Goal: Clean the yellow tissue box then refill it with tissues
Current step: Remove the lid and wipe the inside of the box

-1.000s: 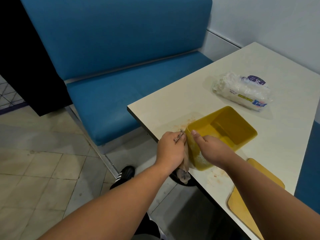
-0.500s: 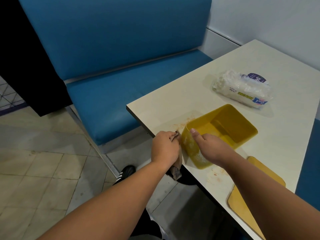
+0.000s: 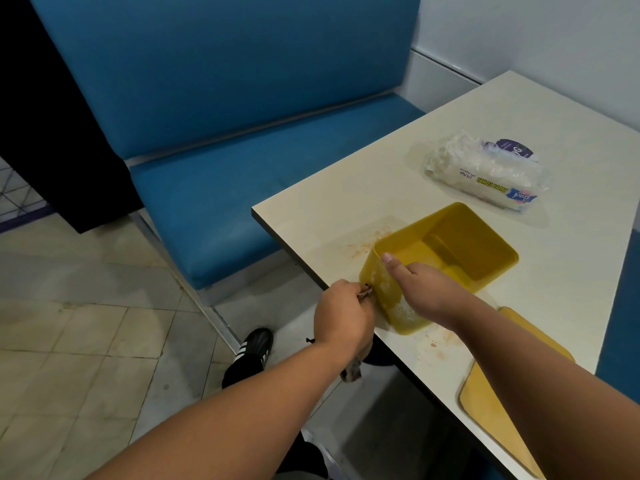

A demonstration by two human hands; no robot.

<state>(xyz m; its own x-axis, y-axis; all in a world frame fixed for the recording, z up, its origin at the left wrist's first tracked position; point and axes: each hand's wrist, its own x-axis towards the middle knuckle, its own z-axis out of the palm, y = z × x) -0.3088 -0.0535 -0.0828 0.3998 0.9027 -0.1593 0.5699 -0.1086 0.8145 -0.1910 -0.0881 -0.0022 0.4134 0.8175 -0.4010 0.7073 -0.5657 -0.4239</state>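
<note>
The yellow tissue box (image 3: 460, 244) stands open-topped near the table's front edge, its near outer wall smeared white. My right hand (image 3: 420, 289) grips that near wall, thumb along the rim. My left hand (image 3: 343, 317) grips a dirty brownish cloth (image 3: 351, 372) and presses it against the box's lower near corner; the cloth's tail hangs below the hand. A plastic pack of white tissues (image 3: 485, 174) lies further back on the table. The yellow lid (image 3: 498, 403) lies flat at the table's near right.
The cream table (image 3: 363, 188) has orange-brown stains around the box. A blue padded bench (image 3: 221, 133) faces the table on the left. A black shoe (image 3: 254, 344) rests on the tiled floor below the table's edge.
My left hand has slid with the cloth down and towards me along the box's near wall. The right hand has kept its grip on the box.
</note>
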